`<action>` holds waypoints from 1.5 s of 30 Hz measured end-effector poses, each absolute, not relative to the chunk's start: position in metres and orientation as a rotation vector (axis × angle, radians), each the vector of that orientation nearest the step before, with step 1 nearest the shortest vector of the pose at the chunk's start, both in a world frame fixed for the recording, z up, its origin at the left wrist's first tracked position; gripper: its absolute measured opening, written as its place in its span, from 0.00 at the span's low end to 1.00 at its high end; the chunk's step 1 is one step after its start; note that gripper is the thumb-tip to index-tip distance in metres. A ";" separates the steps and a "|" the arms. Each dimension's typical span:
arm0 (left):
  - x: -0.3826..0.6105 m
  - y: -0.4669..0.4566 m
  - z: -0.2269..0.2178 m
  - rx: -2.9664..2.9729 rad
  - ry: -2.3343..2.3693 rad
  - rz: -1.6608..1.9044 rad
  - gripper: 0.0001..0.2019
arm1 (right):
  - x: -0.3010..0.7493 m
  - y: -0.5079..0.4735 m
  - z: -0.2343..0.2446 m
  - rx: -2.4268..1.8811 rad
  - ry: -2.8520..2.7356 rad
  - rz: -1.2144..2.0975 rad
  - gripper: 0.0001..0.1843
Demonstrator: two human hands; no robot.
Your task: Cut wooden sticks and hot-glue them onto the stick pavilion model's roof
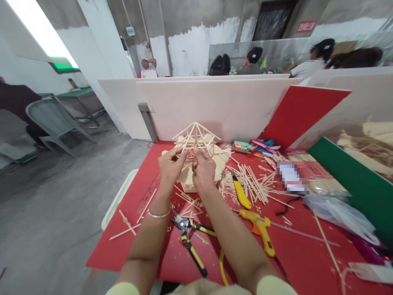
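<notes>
A small house model (196, 132) built from thin pale wooden sticks stands on the red table, its pointed roof frame facing me. My left hand (170, 167) pinches at the front left of the roof edge, thumb and forefinger closed. Close beside it, my right hand (204, 169) is closed too, its thumb and finger at the front middle of the same edge. The fingers hide the exact stick between them. Below the hands, part of the model's stick base (189, 188) shows. Loose wooden sticks (254, 183) lie heaped to the right.
Cutting pliers (188, 237) with yellow-black handles lie between my forearms. Right of them are a yellow glue gun (260, 229) and a yellow utility knife (242, 194). A clear ruler (149, 194) lies left. White boards (211, 108) wall off the back; a phone (291, 178) and plastic bag (339, 213) lie right.
</notes>
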State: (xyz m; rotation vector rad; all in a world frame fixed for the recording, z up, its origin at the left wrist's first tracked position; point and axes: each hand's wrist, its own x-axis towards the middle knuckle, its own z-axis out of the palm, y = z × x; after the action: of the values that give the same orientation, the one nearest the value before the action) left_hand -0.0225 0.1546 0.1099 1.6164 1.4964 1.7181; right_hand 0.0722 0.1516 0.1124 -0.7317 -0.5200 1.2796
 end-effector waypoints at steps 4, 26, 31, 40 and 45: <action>-0.023 0.156 0.107 1.625 1.495 1.725 0.16 | 0.072 0.151 0.112 -0.728 -0.512 1.287 0.18; -0.023 0.153 0.109 1.629 1.507 1.721 0.16 | 0.073 0.150 0.111 -0.739 -0.547 1.300 0.20; -0.024 0.153 0.109 1.639 1.532 1.715 0.16 | 0.073 0.150 0.111 -0.742 -0.552 1.293 0.20; -0.023 0.153 0.107 1.606 1.550 1.721 0.17 | 0.074 0.149 0.110 -0.751 -0.538 1.328 0.19; -0.027 0.142 0.113 1.592 1.563 1.712 0.19 | 0.080 0.134 0.107 -0.766 -0.533 1.341 0.18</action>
State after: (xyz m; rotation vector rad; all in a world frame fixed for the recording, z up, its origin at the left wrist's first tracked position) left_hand -0.0267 0.1423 0.1127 1.5920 1.5631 1.7119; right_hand 0.0795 0.1345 0.1074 -0.7658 -0.5328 1.3411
